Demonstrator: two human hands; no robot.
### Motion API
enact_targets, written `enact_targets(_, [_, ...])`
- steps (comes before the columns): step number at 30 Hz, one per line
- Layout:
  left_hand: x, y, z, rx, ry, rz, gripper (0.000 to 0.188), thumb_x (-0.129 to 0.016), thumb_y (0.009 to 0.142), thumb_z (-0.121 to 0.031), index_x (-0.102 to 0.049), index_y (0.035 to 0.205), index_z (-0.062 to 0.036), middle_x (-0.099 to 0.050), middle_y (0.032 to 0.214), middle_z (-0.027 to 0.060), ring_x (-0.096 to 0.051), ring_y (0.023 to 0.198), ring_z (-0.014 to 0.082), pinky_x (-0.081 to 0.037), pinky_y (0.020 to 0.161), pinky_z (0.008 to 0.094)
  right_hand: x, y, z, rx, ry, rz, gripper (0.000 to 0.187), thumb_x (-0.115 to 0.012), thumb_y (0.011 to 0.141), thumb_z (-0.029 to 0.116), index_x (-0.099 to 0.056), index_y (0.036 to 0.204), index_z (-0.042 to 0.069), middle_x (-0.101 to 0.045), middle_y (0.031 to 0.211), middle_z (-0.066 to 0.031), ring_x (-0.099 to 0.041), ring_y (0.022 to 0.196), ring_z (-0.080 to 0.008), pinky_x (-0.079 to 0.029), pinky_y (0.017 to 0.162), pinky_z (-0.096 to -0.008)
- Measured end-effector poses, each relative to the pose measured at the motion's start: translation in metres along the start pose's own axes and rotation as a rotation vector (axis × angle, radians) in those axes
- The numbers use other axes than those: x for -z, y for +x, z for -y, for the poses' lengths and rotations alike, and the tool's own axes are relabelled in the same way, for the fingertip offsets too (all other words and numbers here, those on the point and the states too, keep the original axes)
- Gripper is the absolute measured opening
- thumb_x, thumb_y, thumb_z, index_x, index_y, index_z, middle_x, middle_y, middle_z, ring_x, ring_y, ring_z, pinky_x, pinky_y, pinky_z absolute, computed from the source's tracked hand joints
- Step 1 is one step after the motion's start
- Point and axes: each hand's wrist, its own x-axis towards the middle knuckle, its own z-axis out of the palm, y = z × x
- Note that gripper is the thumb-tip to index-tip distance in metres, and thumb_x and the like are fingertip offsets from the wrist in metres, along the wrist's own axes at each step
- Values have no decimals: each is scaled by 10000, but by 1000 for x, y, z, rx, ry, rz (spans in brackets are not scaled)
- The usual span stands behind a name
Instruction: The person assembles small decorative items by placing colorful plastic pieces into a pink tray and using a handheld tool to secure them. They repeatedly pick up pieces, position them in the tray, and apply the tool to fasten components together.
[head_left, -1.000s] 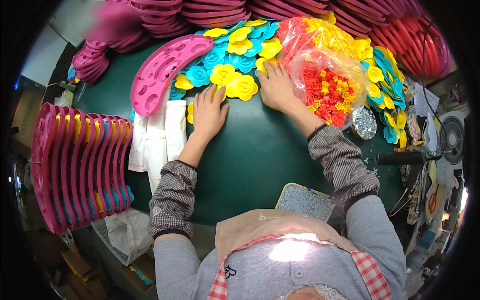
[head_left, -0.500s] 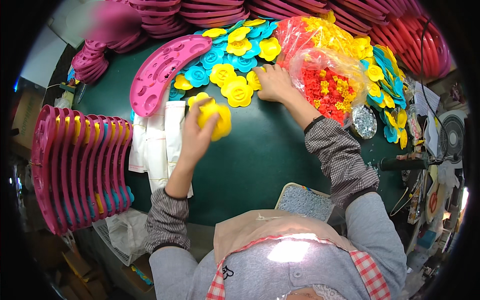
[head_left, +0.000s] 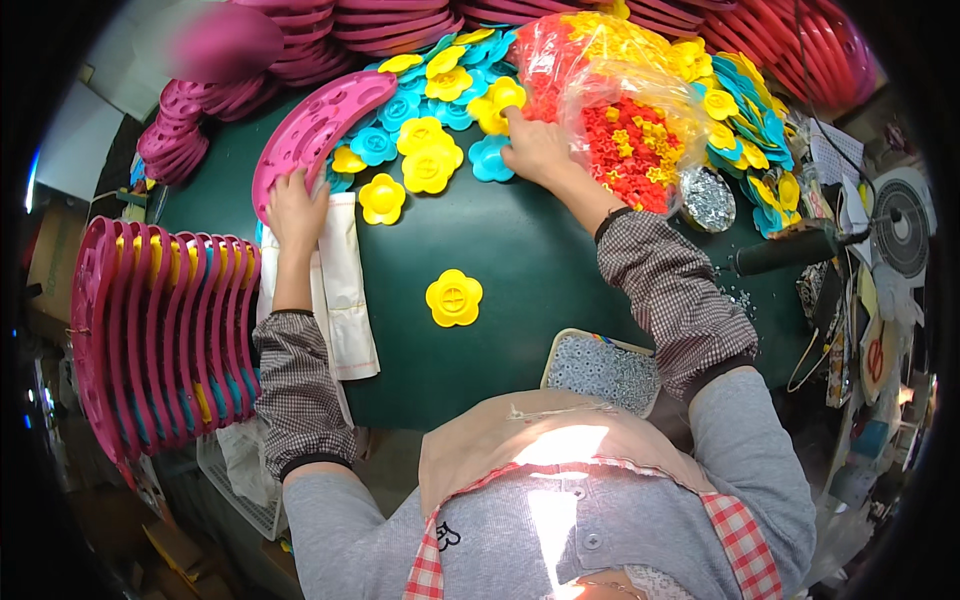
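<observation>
At the left, my left hand (head_left: 297, 212) has its fingers curled on the near end of a pink curved plastic tray (head_left: 318, 122) with round and oval hollows. My right hand (head_left: 540, 150) reaches to the flower pile. Its forefinger touches a yellow plastic flower (head_left: 492, 100), while the thumb, held apart, is beside a blue plastic flower (head_left: 490, 160). A single yellow flower (head_left: 454, 298) lies flat on the green table (head_left: 470, 370), and another yellow flower (head_left: 382, 199) is close to my left hand.
Pink trays (head_left: 165, 340) stand in a row at the left. A clear bag (head_left: 640, 130) holds small red and yellow pieces. Nearby are a round container of silvery bits (head_left: 708, 198), a dark cylindrical tool (head_left: 785, 250), a box of small greyish parts (head_left: 600, 372) and folded white cloth (head_left: 345, 300).
A yellow flower from my left hand now lies on the table's middle. My left hand has moved left onto the pink tray. My right hand has shifted among the flowers; the view has shifted slightly.
</observation>
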Motion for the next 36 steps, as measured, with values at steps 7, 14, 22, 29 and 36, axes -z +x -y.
enact_targets(7, [21,-5,42,-53,-61,-53,246,-713,946,-215,-757,1101,-29,-714,1111,164,-686,1037,371,-542,903,440,56,-83,-24,393,364,-301,276,-712,843,60,-759,1113,89,-751,1063,-100,-705,987,-331,-563,835,-462])
enact_targets(14, [93,-74,-60,-88,-479,-123,196,-751,940,-16,-745,1124,51,-710,1085,149,-691,1015,287,-536,906,362,93,-252,-88,422,190,-64,270,-749,775,9,-754,1039,69,-711,1034,-71,-665,941,-294,-542,812,-409])
enact_targets(22, [113,-102,-166,-737,-483,-47,307,-839,807,-32,-818,1113,-36,-768,1033,67,-600,777,234,-464,725,356,143,-224,-66,-337,1817,21,598,-674,1014,207,-458,1531,-2,-653,1348,-134,-673,1186,-209,-546,1031,-367])
enact_targets(29, [86,-125,-163,157,-1059,108,586,-681,1008,-89,-472,1549,-1,-467,1557,210,-538,1362,283,-436,1132,386,105,-235,-74,-227,1317,-30,714,-828,898,63,-452,1501,-9,-622,1380,-116,-630,1230,-181,-533,1055,-349])
enact_targets(36, [73,-141,-151,297,-1068,341,601,-592,1021,5,-384,1583,45,-474,1580,200,-501,1433,263,-401,1190,384,79,-249,-81,-263,932,-64,760,-794,846,43,-419,1506,9,-650,1350,-163,-667,1216,-255,-542,1026,-387])
